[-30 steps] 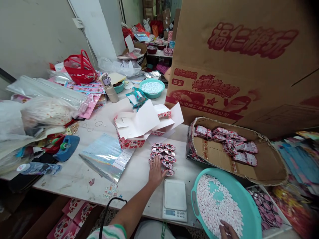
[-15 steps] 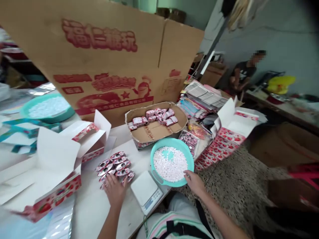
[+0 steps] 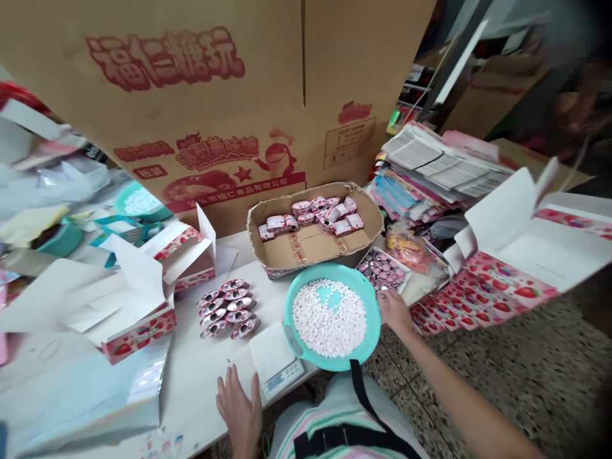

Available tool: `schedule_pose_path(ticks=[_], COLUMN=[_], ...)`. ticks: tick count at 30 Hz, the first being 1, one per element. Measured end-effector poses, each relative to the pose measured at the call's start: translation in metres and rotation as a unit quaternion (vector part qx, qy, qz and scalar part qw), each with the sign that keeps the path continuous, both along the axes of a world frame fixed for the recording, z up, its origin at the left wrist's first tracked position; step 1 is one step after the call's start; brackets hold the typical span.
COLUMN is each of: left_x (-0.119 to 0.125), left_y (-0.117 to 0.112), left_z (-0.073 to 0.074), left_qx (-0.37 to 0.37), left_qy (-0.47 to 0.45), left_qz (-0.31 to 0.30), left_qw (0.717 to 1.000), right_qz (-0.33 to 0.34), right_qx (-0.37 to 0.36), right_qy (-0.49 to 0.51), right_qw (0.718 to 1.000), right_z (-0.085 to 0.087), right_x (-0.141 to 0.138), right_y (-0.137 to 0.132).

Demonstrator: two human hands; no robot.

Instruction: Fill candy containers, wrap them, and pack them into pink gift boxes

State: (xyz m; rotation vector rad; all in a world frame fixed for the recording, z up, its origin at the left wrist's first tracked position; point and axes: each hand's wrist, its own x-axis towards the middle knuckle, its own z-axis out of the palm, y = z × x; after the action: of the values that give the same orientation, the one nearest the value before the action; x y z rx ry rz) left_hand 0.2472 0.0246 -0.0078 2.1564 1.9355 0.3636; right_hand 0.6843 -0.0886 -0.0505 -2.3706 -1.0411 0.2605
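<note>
My left hand [image 3: 240, 408] is open, fingers spread, over the white tabletop in front of a small digital scale [image 3: 273, 357]. Beyond it, several red-and-silver wrapped packs [image 3: 229, 309] stand in two rows, their dark openings facing up. A turquoise basin [image 3: 374, 319] of small white candies [image 3: 335, 338] sits at the table's front edge, partly over my lap. My right hand [image 3: 396, 312] is at the basin's right rim, fingers drawn together. A small white spot shows at its fingertips; I cannot make out what it is. Just beyond lies a shallow box of pink discs [image 3: 382, 269].
A cut-down carton [image 3: 268, 258] holding wrapped packs stands before a large printed cardboard box [image 3: 215, 115]. Open strawberry-print boxes [image 3: 138, 338] are at left, another [image 3: 507, 280] at right. Stacked printed sheets [image 3: 430, 166] lie at back right.
My left hand has left the wrapped packs and come back toward the table's front edge. My right hand has shifted from inside the basin's lower right rim up along its right side. The view has turned.
</note>
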Motion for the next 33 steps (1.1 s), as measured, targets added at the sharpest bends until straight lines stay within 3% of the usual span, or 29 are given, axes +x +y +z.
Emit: schedule_pose_path(ticks=[5, 9, 13, 17, 27, 31, 33], left_x=[0.012, 0.021, 0.033, 0.053, 0.089, 0.091, 0.091], left_y=[-0.037, -0.056, -0.068, -0.071, -0.089, -0.095, -0.095], left_z=[0.015, 0.031, 0.037, 0.035, 0.028, 0.027, 0.028], left_qx=[-0.026, -0.013, -0.002, 0.009, -0.013, -0.016, -0.02], left_qy=[0.036, 0.053, 0.053, 0.041, -0.007, -0.006, -0.009], left_qz=[0.075, 0.117, 0.131, 0.117, 0.078, 0.067, 0.062], left_qw=[0.996, 0.992, 0.99, 0.992, 0.997, 0.998, 0.998], right_qz=[-0.042, -0.022, 0.059, 0.055, 0.096, 0.08, 0.018], right_qx=[0.0, -0.035, -0.123, -0.173, -0.156, -0.126, -0.07], right_qy=[-0.027, -0.022, -0.016, -0.065, -0.111, -0.036, 0.055], right_qw=[0.999, 0.999, 0.991, 0.981, 0.977, 0.988, 0.996], right_z=[-0.04, -0.057, -0.065, -0.069, -0.074, -0.077, -0.077], right_x=[0.088, 0.12, 0.113, 0.094, 0.078, 0.078, 0.08], right_y=[-0.012, 0.007, 0.027, 0.029, 0.022, 0.021, 0.022])
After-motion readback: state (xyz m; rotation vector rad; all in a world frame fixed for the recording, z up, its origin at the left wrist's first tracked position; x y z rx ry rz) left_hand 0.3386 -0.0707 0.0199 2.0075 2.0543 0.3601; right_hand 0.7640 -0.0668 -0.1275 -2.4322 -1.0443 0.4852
